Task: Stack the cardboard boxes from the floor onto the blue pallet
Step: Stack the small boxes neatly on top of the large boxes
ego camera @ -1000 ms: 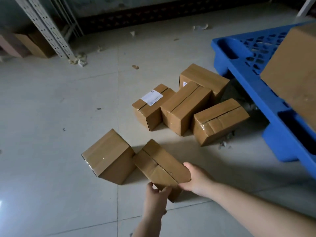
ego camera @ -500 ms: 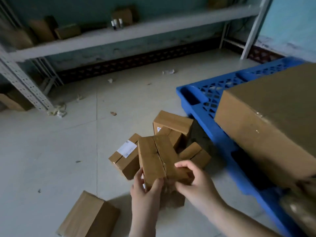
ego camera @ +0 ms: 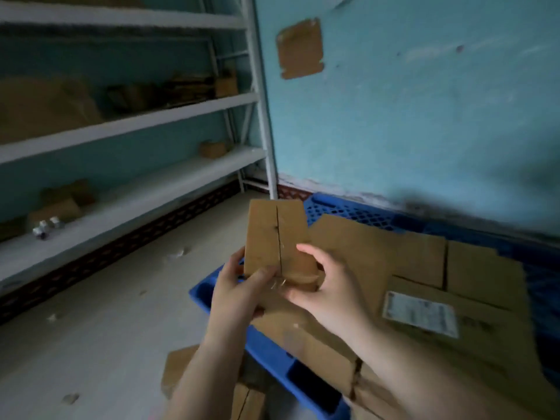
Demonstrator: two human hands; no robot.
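Observation:
A small cardboard box [ego camera: 274, 234] with a taped seam is held up in the air in both hands. My left hand [ego camera: 236, 295] grips its near left corner and my right hand [ego camera: 324, 289] grips its near right side. Below and behind it lies the blue pallet [ego camera: 348, 209], which carries large cardboard boxes [ego camera: 424, 268], one with a white label [ego camera: 419, 313]. The held box hovers over the pallet's left corner, above the big boxes. More boxes on the floor [ego camera: 178, 368] show under my left forearm.
White metal shelving [ego camera: 136, 189] with a few boxes and small bottles [ego camera: 45, 228] runs along the left wall. A turquoise wall [ego camera: 424, 116] stands right behind the pallet. Scraps of paper litter the light tiled floor [ego camera: 106, 313].
Both hands lifted the small box off the floor and carried it up and right, over the pallet. The view swung from the floor boxes up to the pallet, wall and shelves.

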